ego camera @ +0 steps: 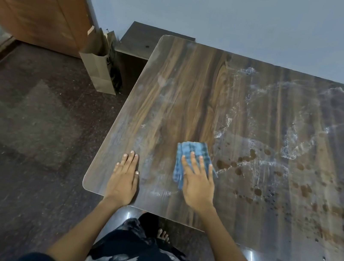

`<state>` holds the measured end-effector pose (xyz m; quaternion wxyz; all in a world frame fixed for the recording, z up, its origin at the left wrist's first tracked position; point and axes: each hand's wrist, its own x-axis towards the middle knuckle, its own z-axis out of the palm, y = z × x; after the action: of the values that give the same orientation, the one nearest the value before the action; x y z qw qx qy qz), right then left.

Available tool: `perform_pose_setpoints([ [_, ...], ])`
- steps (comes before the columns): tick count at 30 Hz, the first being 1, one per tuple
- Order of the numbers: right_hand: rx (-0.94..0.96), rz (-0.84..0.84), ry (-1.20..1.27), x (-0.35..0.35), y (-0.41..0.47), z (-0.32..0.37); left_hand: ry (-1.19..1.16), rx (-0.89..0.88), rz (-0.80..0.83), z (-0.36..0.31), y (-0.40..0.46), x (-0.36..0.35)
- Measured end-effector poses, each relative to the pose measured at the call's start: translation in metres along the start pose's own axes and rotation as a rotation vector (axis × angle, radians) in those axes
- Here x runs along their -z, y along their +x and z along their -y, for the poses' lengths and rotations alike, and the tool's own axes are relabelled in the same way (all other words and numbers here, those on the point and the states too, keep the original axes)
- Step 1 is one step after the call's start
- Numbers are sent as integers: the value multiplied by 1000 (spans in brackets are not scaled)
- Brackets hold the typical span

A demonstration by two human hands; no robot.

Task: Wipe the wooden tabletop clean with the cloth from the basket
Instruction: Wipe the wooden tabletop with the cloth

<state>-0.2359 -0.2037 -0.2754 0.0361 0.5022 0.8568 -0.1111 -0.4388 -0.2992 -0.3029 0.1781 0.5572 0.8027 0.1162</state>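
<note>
Single view from the camera on my head, facing forward and down. It looks closely over my table (195, 89) and floor (20, 129).

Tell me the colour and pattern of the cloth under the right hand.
Blue with a darker check, seen in the head view: cloth.

Both arms reach forward from the lower edge of the view, bare from the elbows down, dark patterned sleeves showing at the upper arms. The left hand (125, 173) lies flat, palm down, fingers straight and held close together, thumb tucked alongside. The right hand (198, 179) stretches a little farther ahead, also palm down, fingers straight and slightly spread, pressing downward. The right wrist angles inward to the left, while the left wrist runs almost straight.
</note>
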Motion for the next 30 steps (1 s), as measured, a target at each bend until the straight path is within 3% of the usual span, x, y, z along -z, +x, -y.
perform_pose_setpoints([
  [8,-91,119,7,0,56,37,-41,-19,50,1,-6,10],
  [14,281,99,-63,-17,16,84,-122,-4,53,18,5,23],
  [17,339,165,-70,-25,-31,74,-128,-22,68,23,5,24],
  [19,296,114,-71,-27,-54,51,-119,-43,61,25,4,23],
  [21,128,101,-66,-26,-61,24,-100,-49,61,26,3,22],
  [26,-191,124,26,-4,-1,15,-72,-59,67,25,0,21],
  [28,-196,141,25,-1,26,43,-77,-65,70,26,-2,20],
  [30,-68,150,-1,-3,30,77,-94,-71,74,26,-6,19],
])
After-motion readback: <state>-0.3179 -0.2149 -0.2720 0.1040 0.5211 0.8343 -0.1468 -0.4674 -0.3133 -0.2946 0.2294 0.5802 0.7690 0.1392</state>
